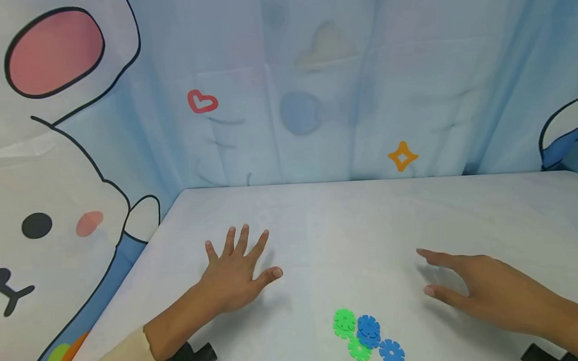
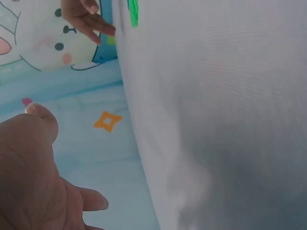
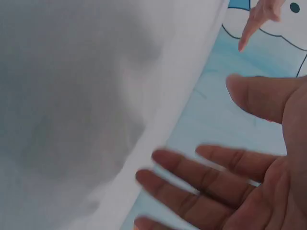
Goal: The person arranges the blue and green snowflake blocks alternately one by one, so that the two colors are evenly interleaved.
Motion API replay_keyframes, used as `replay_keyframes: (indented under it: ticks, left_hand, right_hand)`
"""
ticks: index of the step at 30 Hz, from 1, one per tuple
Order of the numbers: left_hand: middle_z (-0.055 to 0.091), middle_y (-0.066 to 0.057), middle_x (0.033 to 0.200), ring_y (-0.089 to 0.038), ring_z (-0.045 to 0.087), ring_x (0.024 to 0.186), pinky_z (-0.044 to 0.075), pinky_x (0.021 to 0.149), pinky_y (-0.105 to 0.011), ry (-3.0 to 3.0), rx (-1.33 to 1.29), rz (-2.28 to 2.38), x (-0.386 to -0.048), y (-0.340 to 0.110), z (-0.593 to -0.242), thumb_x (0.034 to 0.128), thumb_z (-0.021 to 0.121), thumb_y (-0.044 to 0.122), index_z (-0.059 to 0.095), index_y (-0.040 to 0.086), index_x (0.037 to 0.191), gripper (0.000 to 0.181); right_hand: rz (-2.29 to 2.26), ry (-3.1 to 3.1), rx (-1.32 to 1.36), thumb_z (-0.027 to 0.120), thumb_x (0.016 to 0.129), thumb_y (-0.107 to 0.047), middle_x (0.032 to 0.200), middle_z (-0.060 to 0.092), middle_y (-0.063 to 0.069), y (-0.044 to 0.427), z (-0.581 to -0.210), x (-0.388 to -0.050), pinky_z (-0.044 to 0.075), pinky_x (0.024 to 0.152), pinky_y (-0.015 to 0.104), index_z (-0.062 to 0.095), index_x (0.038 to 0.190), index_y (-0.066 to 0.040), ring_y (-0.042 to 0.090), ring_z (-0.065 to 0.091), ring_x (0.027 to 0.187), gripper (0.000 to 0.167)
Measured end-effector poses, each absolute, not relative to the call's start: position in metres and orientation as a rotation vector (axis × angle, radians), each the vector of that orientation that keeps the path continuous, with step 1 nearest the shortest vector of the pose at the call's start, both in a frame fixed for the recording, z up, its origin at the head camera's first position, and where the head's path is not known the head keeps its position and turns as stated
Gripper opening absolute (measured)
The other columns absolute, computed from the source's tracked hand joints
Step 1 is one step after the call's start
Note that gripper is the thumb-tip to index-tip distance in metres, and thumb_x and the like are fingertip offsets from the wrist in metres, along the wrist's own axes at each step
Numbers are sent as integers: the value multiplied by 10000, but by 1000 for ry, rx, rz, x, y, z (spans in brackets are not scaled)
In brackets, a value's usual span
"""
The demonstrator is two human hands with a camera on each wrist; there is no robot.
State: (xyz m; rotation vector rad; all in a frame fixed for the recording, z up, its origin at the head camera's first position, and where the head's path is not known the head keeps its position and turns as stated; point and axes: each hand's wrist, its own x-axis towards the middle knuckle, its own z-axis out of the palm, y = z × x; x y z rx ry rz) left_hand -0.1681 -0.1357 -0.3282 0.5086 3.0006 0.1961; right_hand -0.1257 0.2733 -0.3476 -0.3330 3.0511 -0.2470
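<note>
My left hand [image 1: 233, 280] hovers over the left half of the white table, fingers spread and thumb pointing right, with nothing in it. On the right side, my right hand [image 1: 488, 287] is held above the table with thumb and fingers apart, also holding nothing; the right wrist view shows its fingers [image 3: 206, 177] extended. Between the hands, close to the front edge, lie small notched plastic discs: green discs [image 1: 344, 323] touching blue discs [image 1: 368, 330], a lower green disc [image 1: 359, 350] and a single blue disc [image 1: 391, 352]. Both hands are apart from the discs.
The white tabletop [image 1: 319, 227] runs back to a light blue curtain [image 1: 249, 139] printed with cartoon figures. A large printed white animal [image 1: 69, 172] fills the left side. Dark wrist mounts, one of them a left mount [image 1: 195, 358], sit under both wrists.
</note>
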Motion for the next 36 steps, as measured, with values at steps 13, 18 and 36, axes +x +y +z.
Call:
replay_keyframes:
  ticks: [13,18,36]
  left_hand:
    - [691,122,1217,-104,605,1216,478,1017,-357,2792,982,547,-146,-102,-317,970,609,395,670,235,1240,320]
    - [698,174,1130,-29,626,1093,486,956,-254,2651,1093,716,-136,-86,-319,963,635,344,688,256,1158,221]
    - [603,156,1040,-15,509,986,453,867,-190,2601,1189,448,-144,-51,-344,855,753,408,651,326,1202,370]
  right_hand:
    - [-521,2780,-1280,653,927,-431,1151,590,-224,239,-341,-115,549,806,238,631,1235,-385,2,583,1014,313]
    - [-666,2666,-1167,654,925,-442,1073,596,-231,221,-342,-119,533,753,221,657,1198,-366,-38,566,928,284]
    - [-678,2660,-895,751,807,-520,904,531,-233,194,-350,-122,450,703,206,684,1058,-401,-47,486,815,286]
